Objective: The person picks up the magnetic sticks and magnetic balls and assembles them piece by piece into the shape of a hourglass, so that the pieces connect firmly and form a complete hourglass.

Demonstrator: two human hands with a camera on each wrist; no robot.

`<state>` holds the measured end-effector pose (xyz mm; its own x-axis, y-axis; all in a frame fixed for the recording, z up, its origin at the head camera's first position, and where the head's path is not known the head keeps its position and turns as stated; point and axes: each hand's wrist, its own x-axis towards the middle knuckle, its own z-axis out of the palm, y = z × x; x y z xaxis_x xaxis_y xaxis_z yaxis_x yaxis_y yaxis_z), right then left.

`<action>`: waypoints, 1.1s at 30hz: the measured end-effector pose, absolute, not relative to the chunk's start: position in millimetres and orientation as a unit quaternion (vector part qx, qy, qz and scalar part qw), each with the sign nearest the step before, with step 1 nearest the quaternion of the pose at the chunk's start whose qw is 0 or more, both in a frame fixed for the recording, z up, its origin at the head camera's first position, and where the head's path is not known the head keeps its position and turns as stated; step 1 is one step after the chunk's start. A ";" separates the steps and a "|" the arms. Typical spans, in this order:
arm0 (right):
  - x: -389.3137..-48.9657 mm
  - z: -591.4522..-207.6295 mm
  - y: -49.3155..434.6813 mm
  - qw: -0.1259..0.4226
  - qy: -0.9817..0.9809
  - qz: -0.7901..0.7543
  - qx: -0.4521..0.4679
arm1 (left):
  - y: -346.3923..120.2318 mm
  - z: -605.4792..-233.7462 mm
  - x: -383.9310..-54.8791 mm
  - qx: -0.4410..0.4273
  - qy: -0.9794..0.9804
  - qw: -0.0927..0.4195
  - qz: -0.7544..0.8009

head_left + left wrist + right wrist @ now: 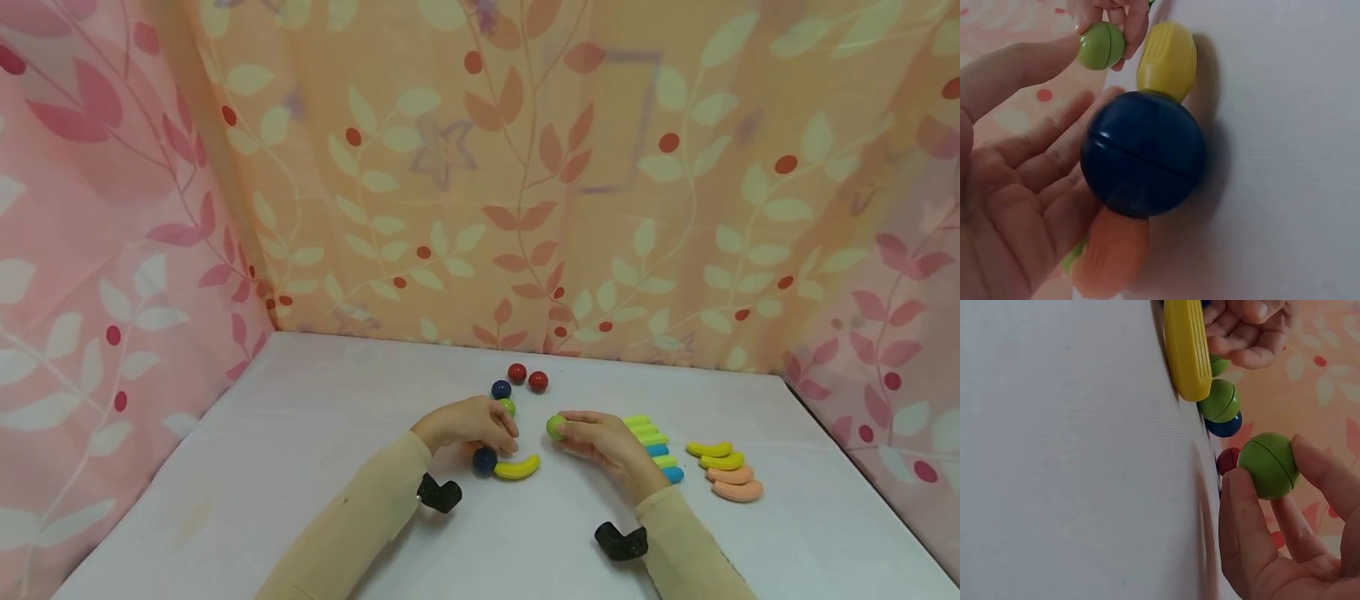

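Note:
Between thumb and fingertips, my right hand (600, 440) pinches a green ball (1270, 465) with a groove round it, above the white table. My left hand (474, 422) hovers over a small row, its fingers loosely extended and holding nothing. Beside its palm sits a dark blue ball (1144, 154). A yellow banana-shaped piece (517, 468) touches that ball on one side; an orange curved piece (1113, 253) lies on the other, mostly hidden in the head view. Just beyond the left hand are another green ball (507, 407) and another dark blue ball (501, 389).
Two red balls (517, 372) lie farther back. Right of my right hand, light green and blue sticks (647, 437) line up, partly covered by it. Yellow curved pieces (722, 461) and orange curved pieces (738, 491) lie farther right. Patterned curtains (450, 208) surround the table.

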<state>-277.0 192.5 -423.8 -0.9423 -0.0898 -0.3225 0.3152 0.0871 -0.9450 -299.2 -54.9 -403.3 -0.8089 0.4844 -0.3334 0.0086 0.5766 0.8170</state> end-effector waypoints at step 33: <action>-267.3 -427.6 192.6 0.208 0.729 -0.652 0.023 | -37.7 -418.5 -283.7 0.192 0.860 0.253 0.399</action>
<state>-267.3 192.6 -427.6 -0.9124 -0.2381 -0.3328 0.3042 0.1492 -0.9408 -283.7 -37.7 -418.5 -0.7975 0.5332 -0.2822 0.1285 0.6072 0.7841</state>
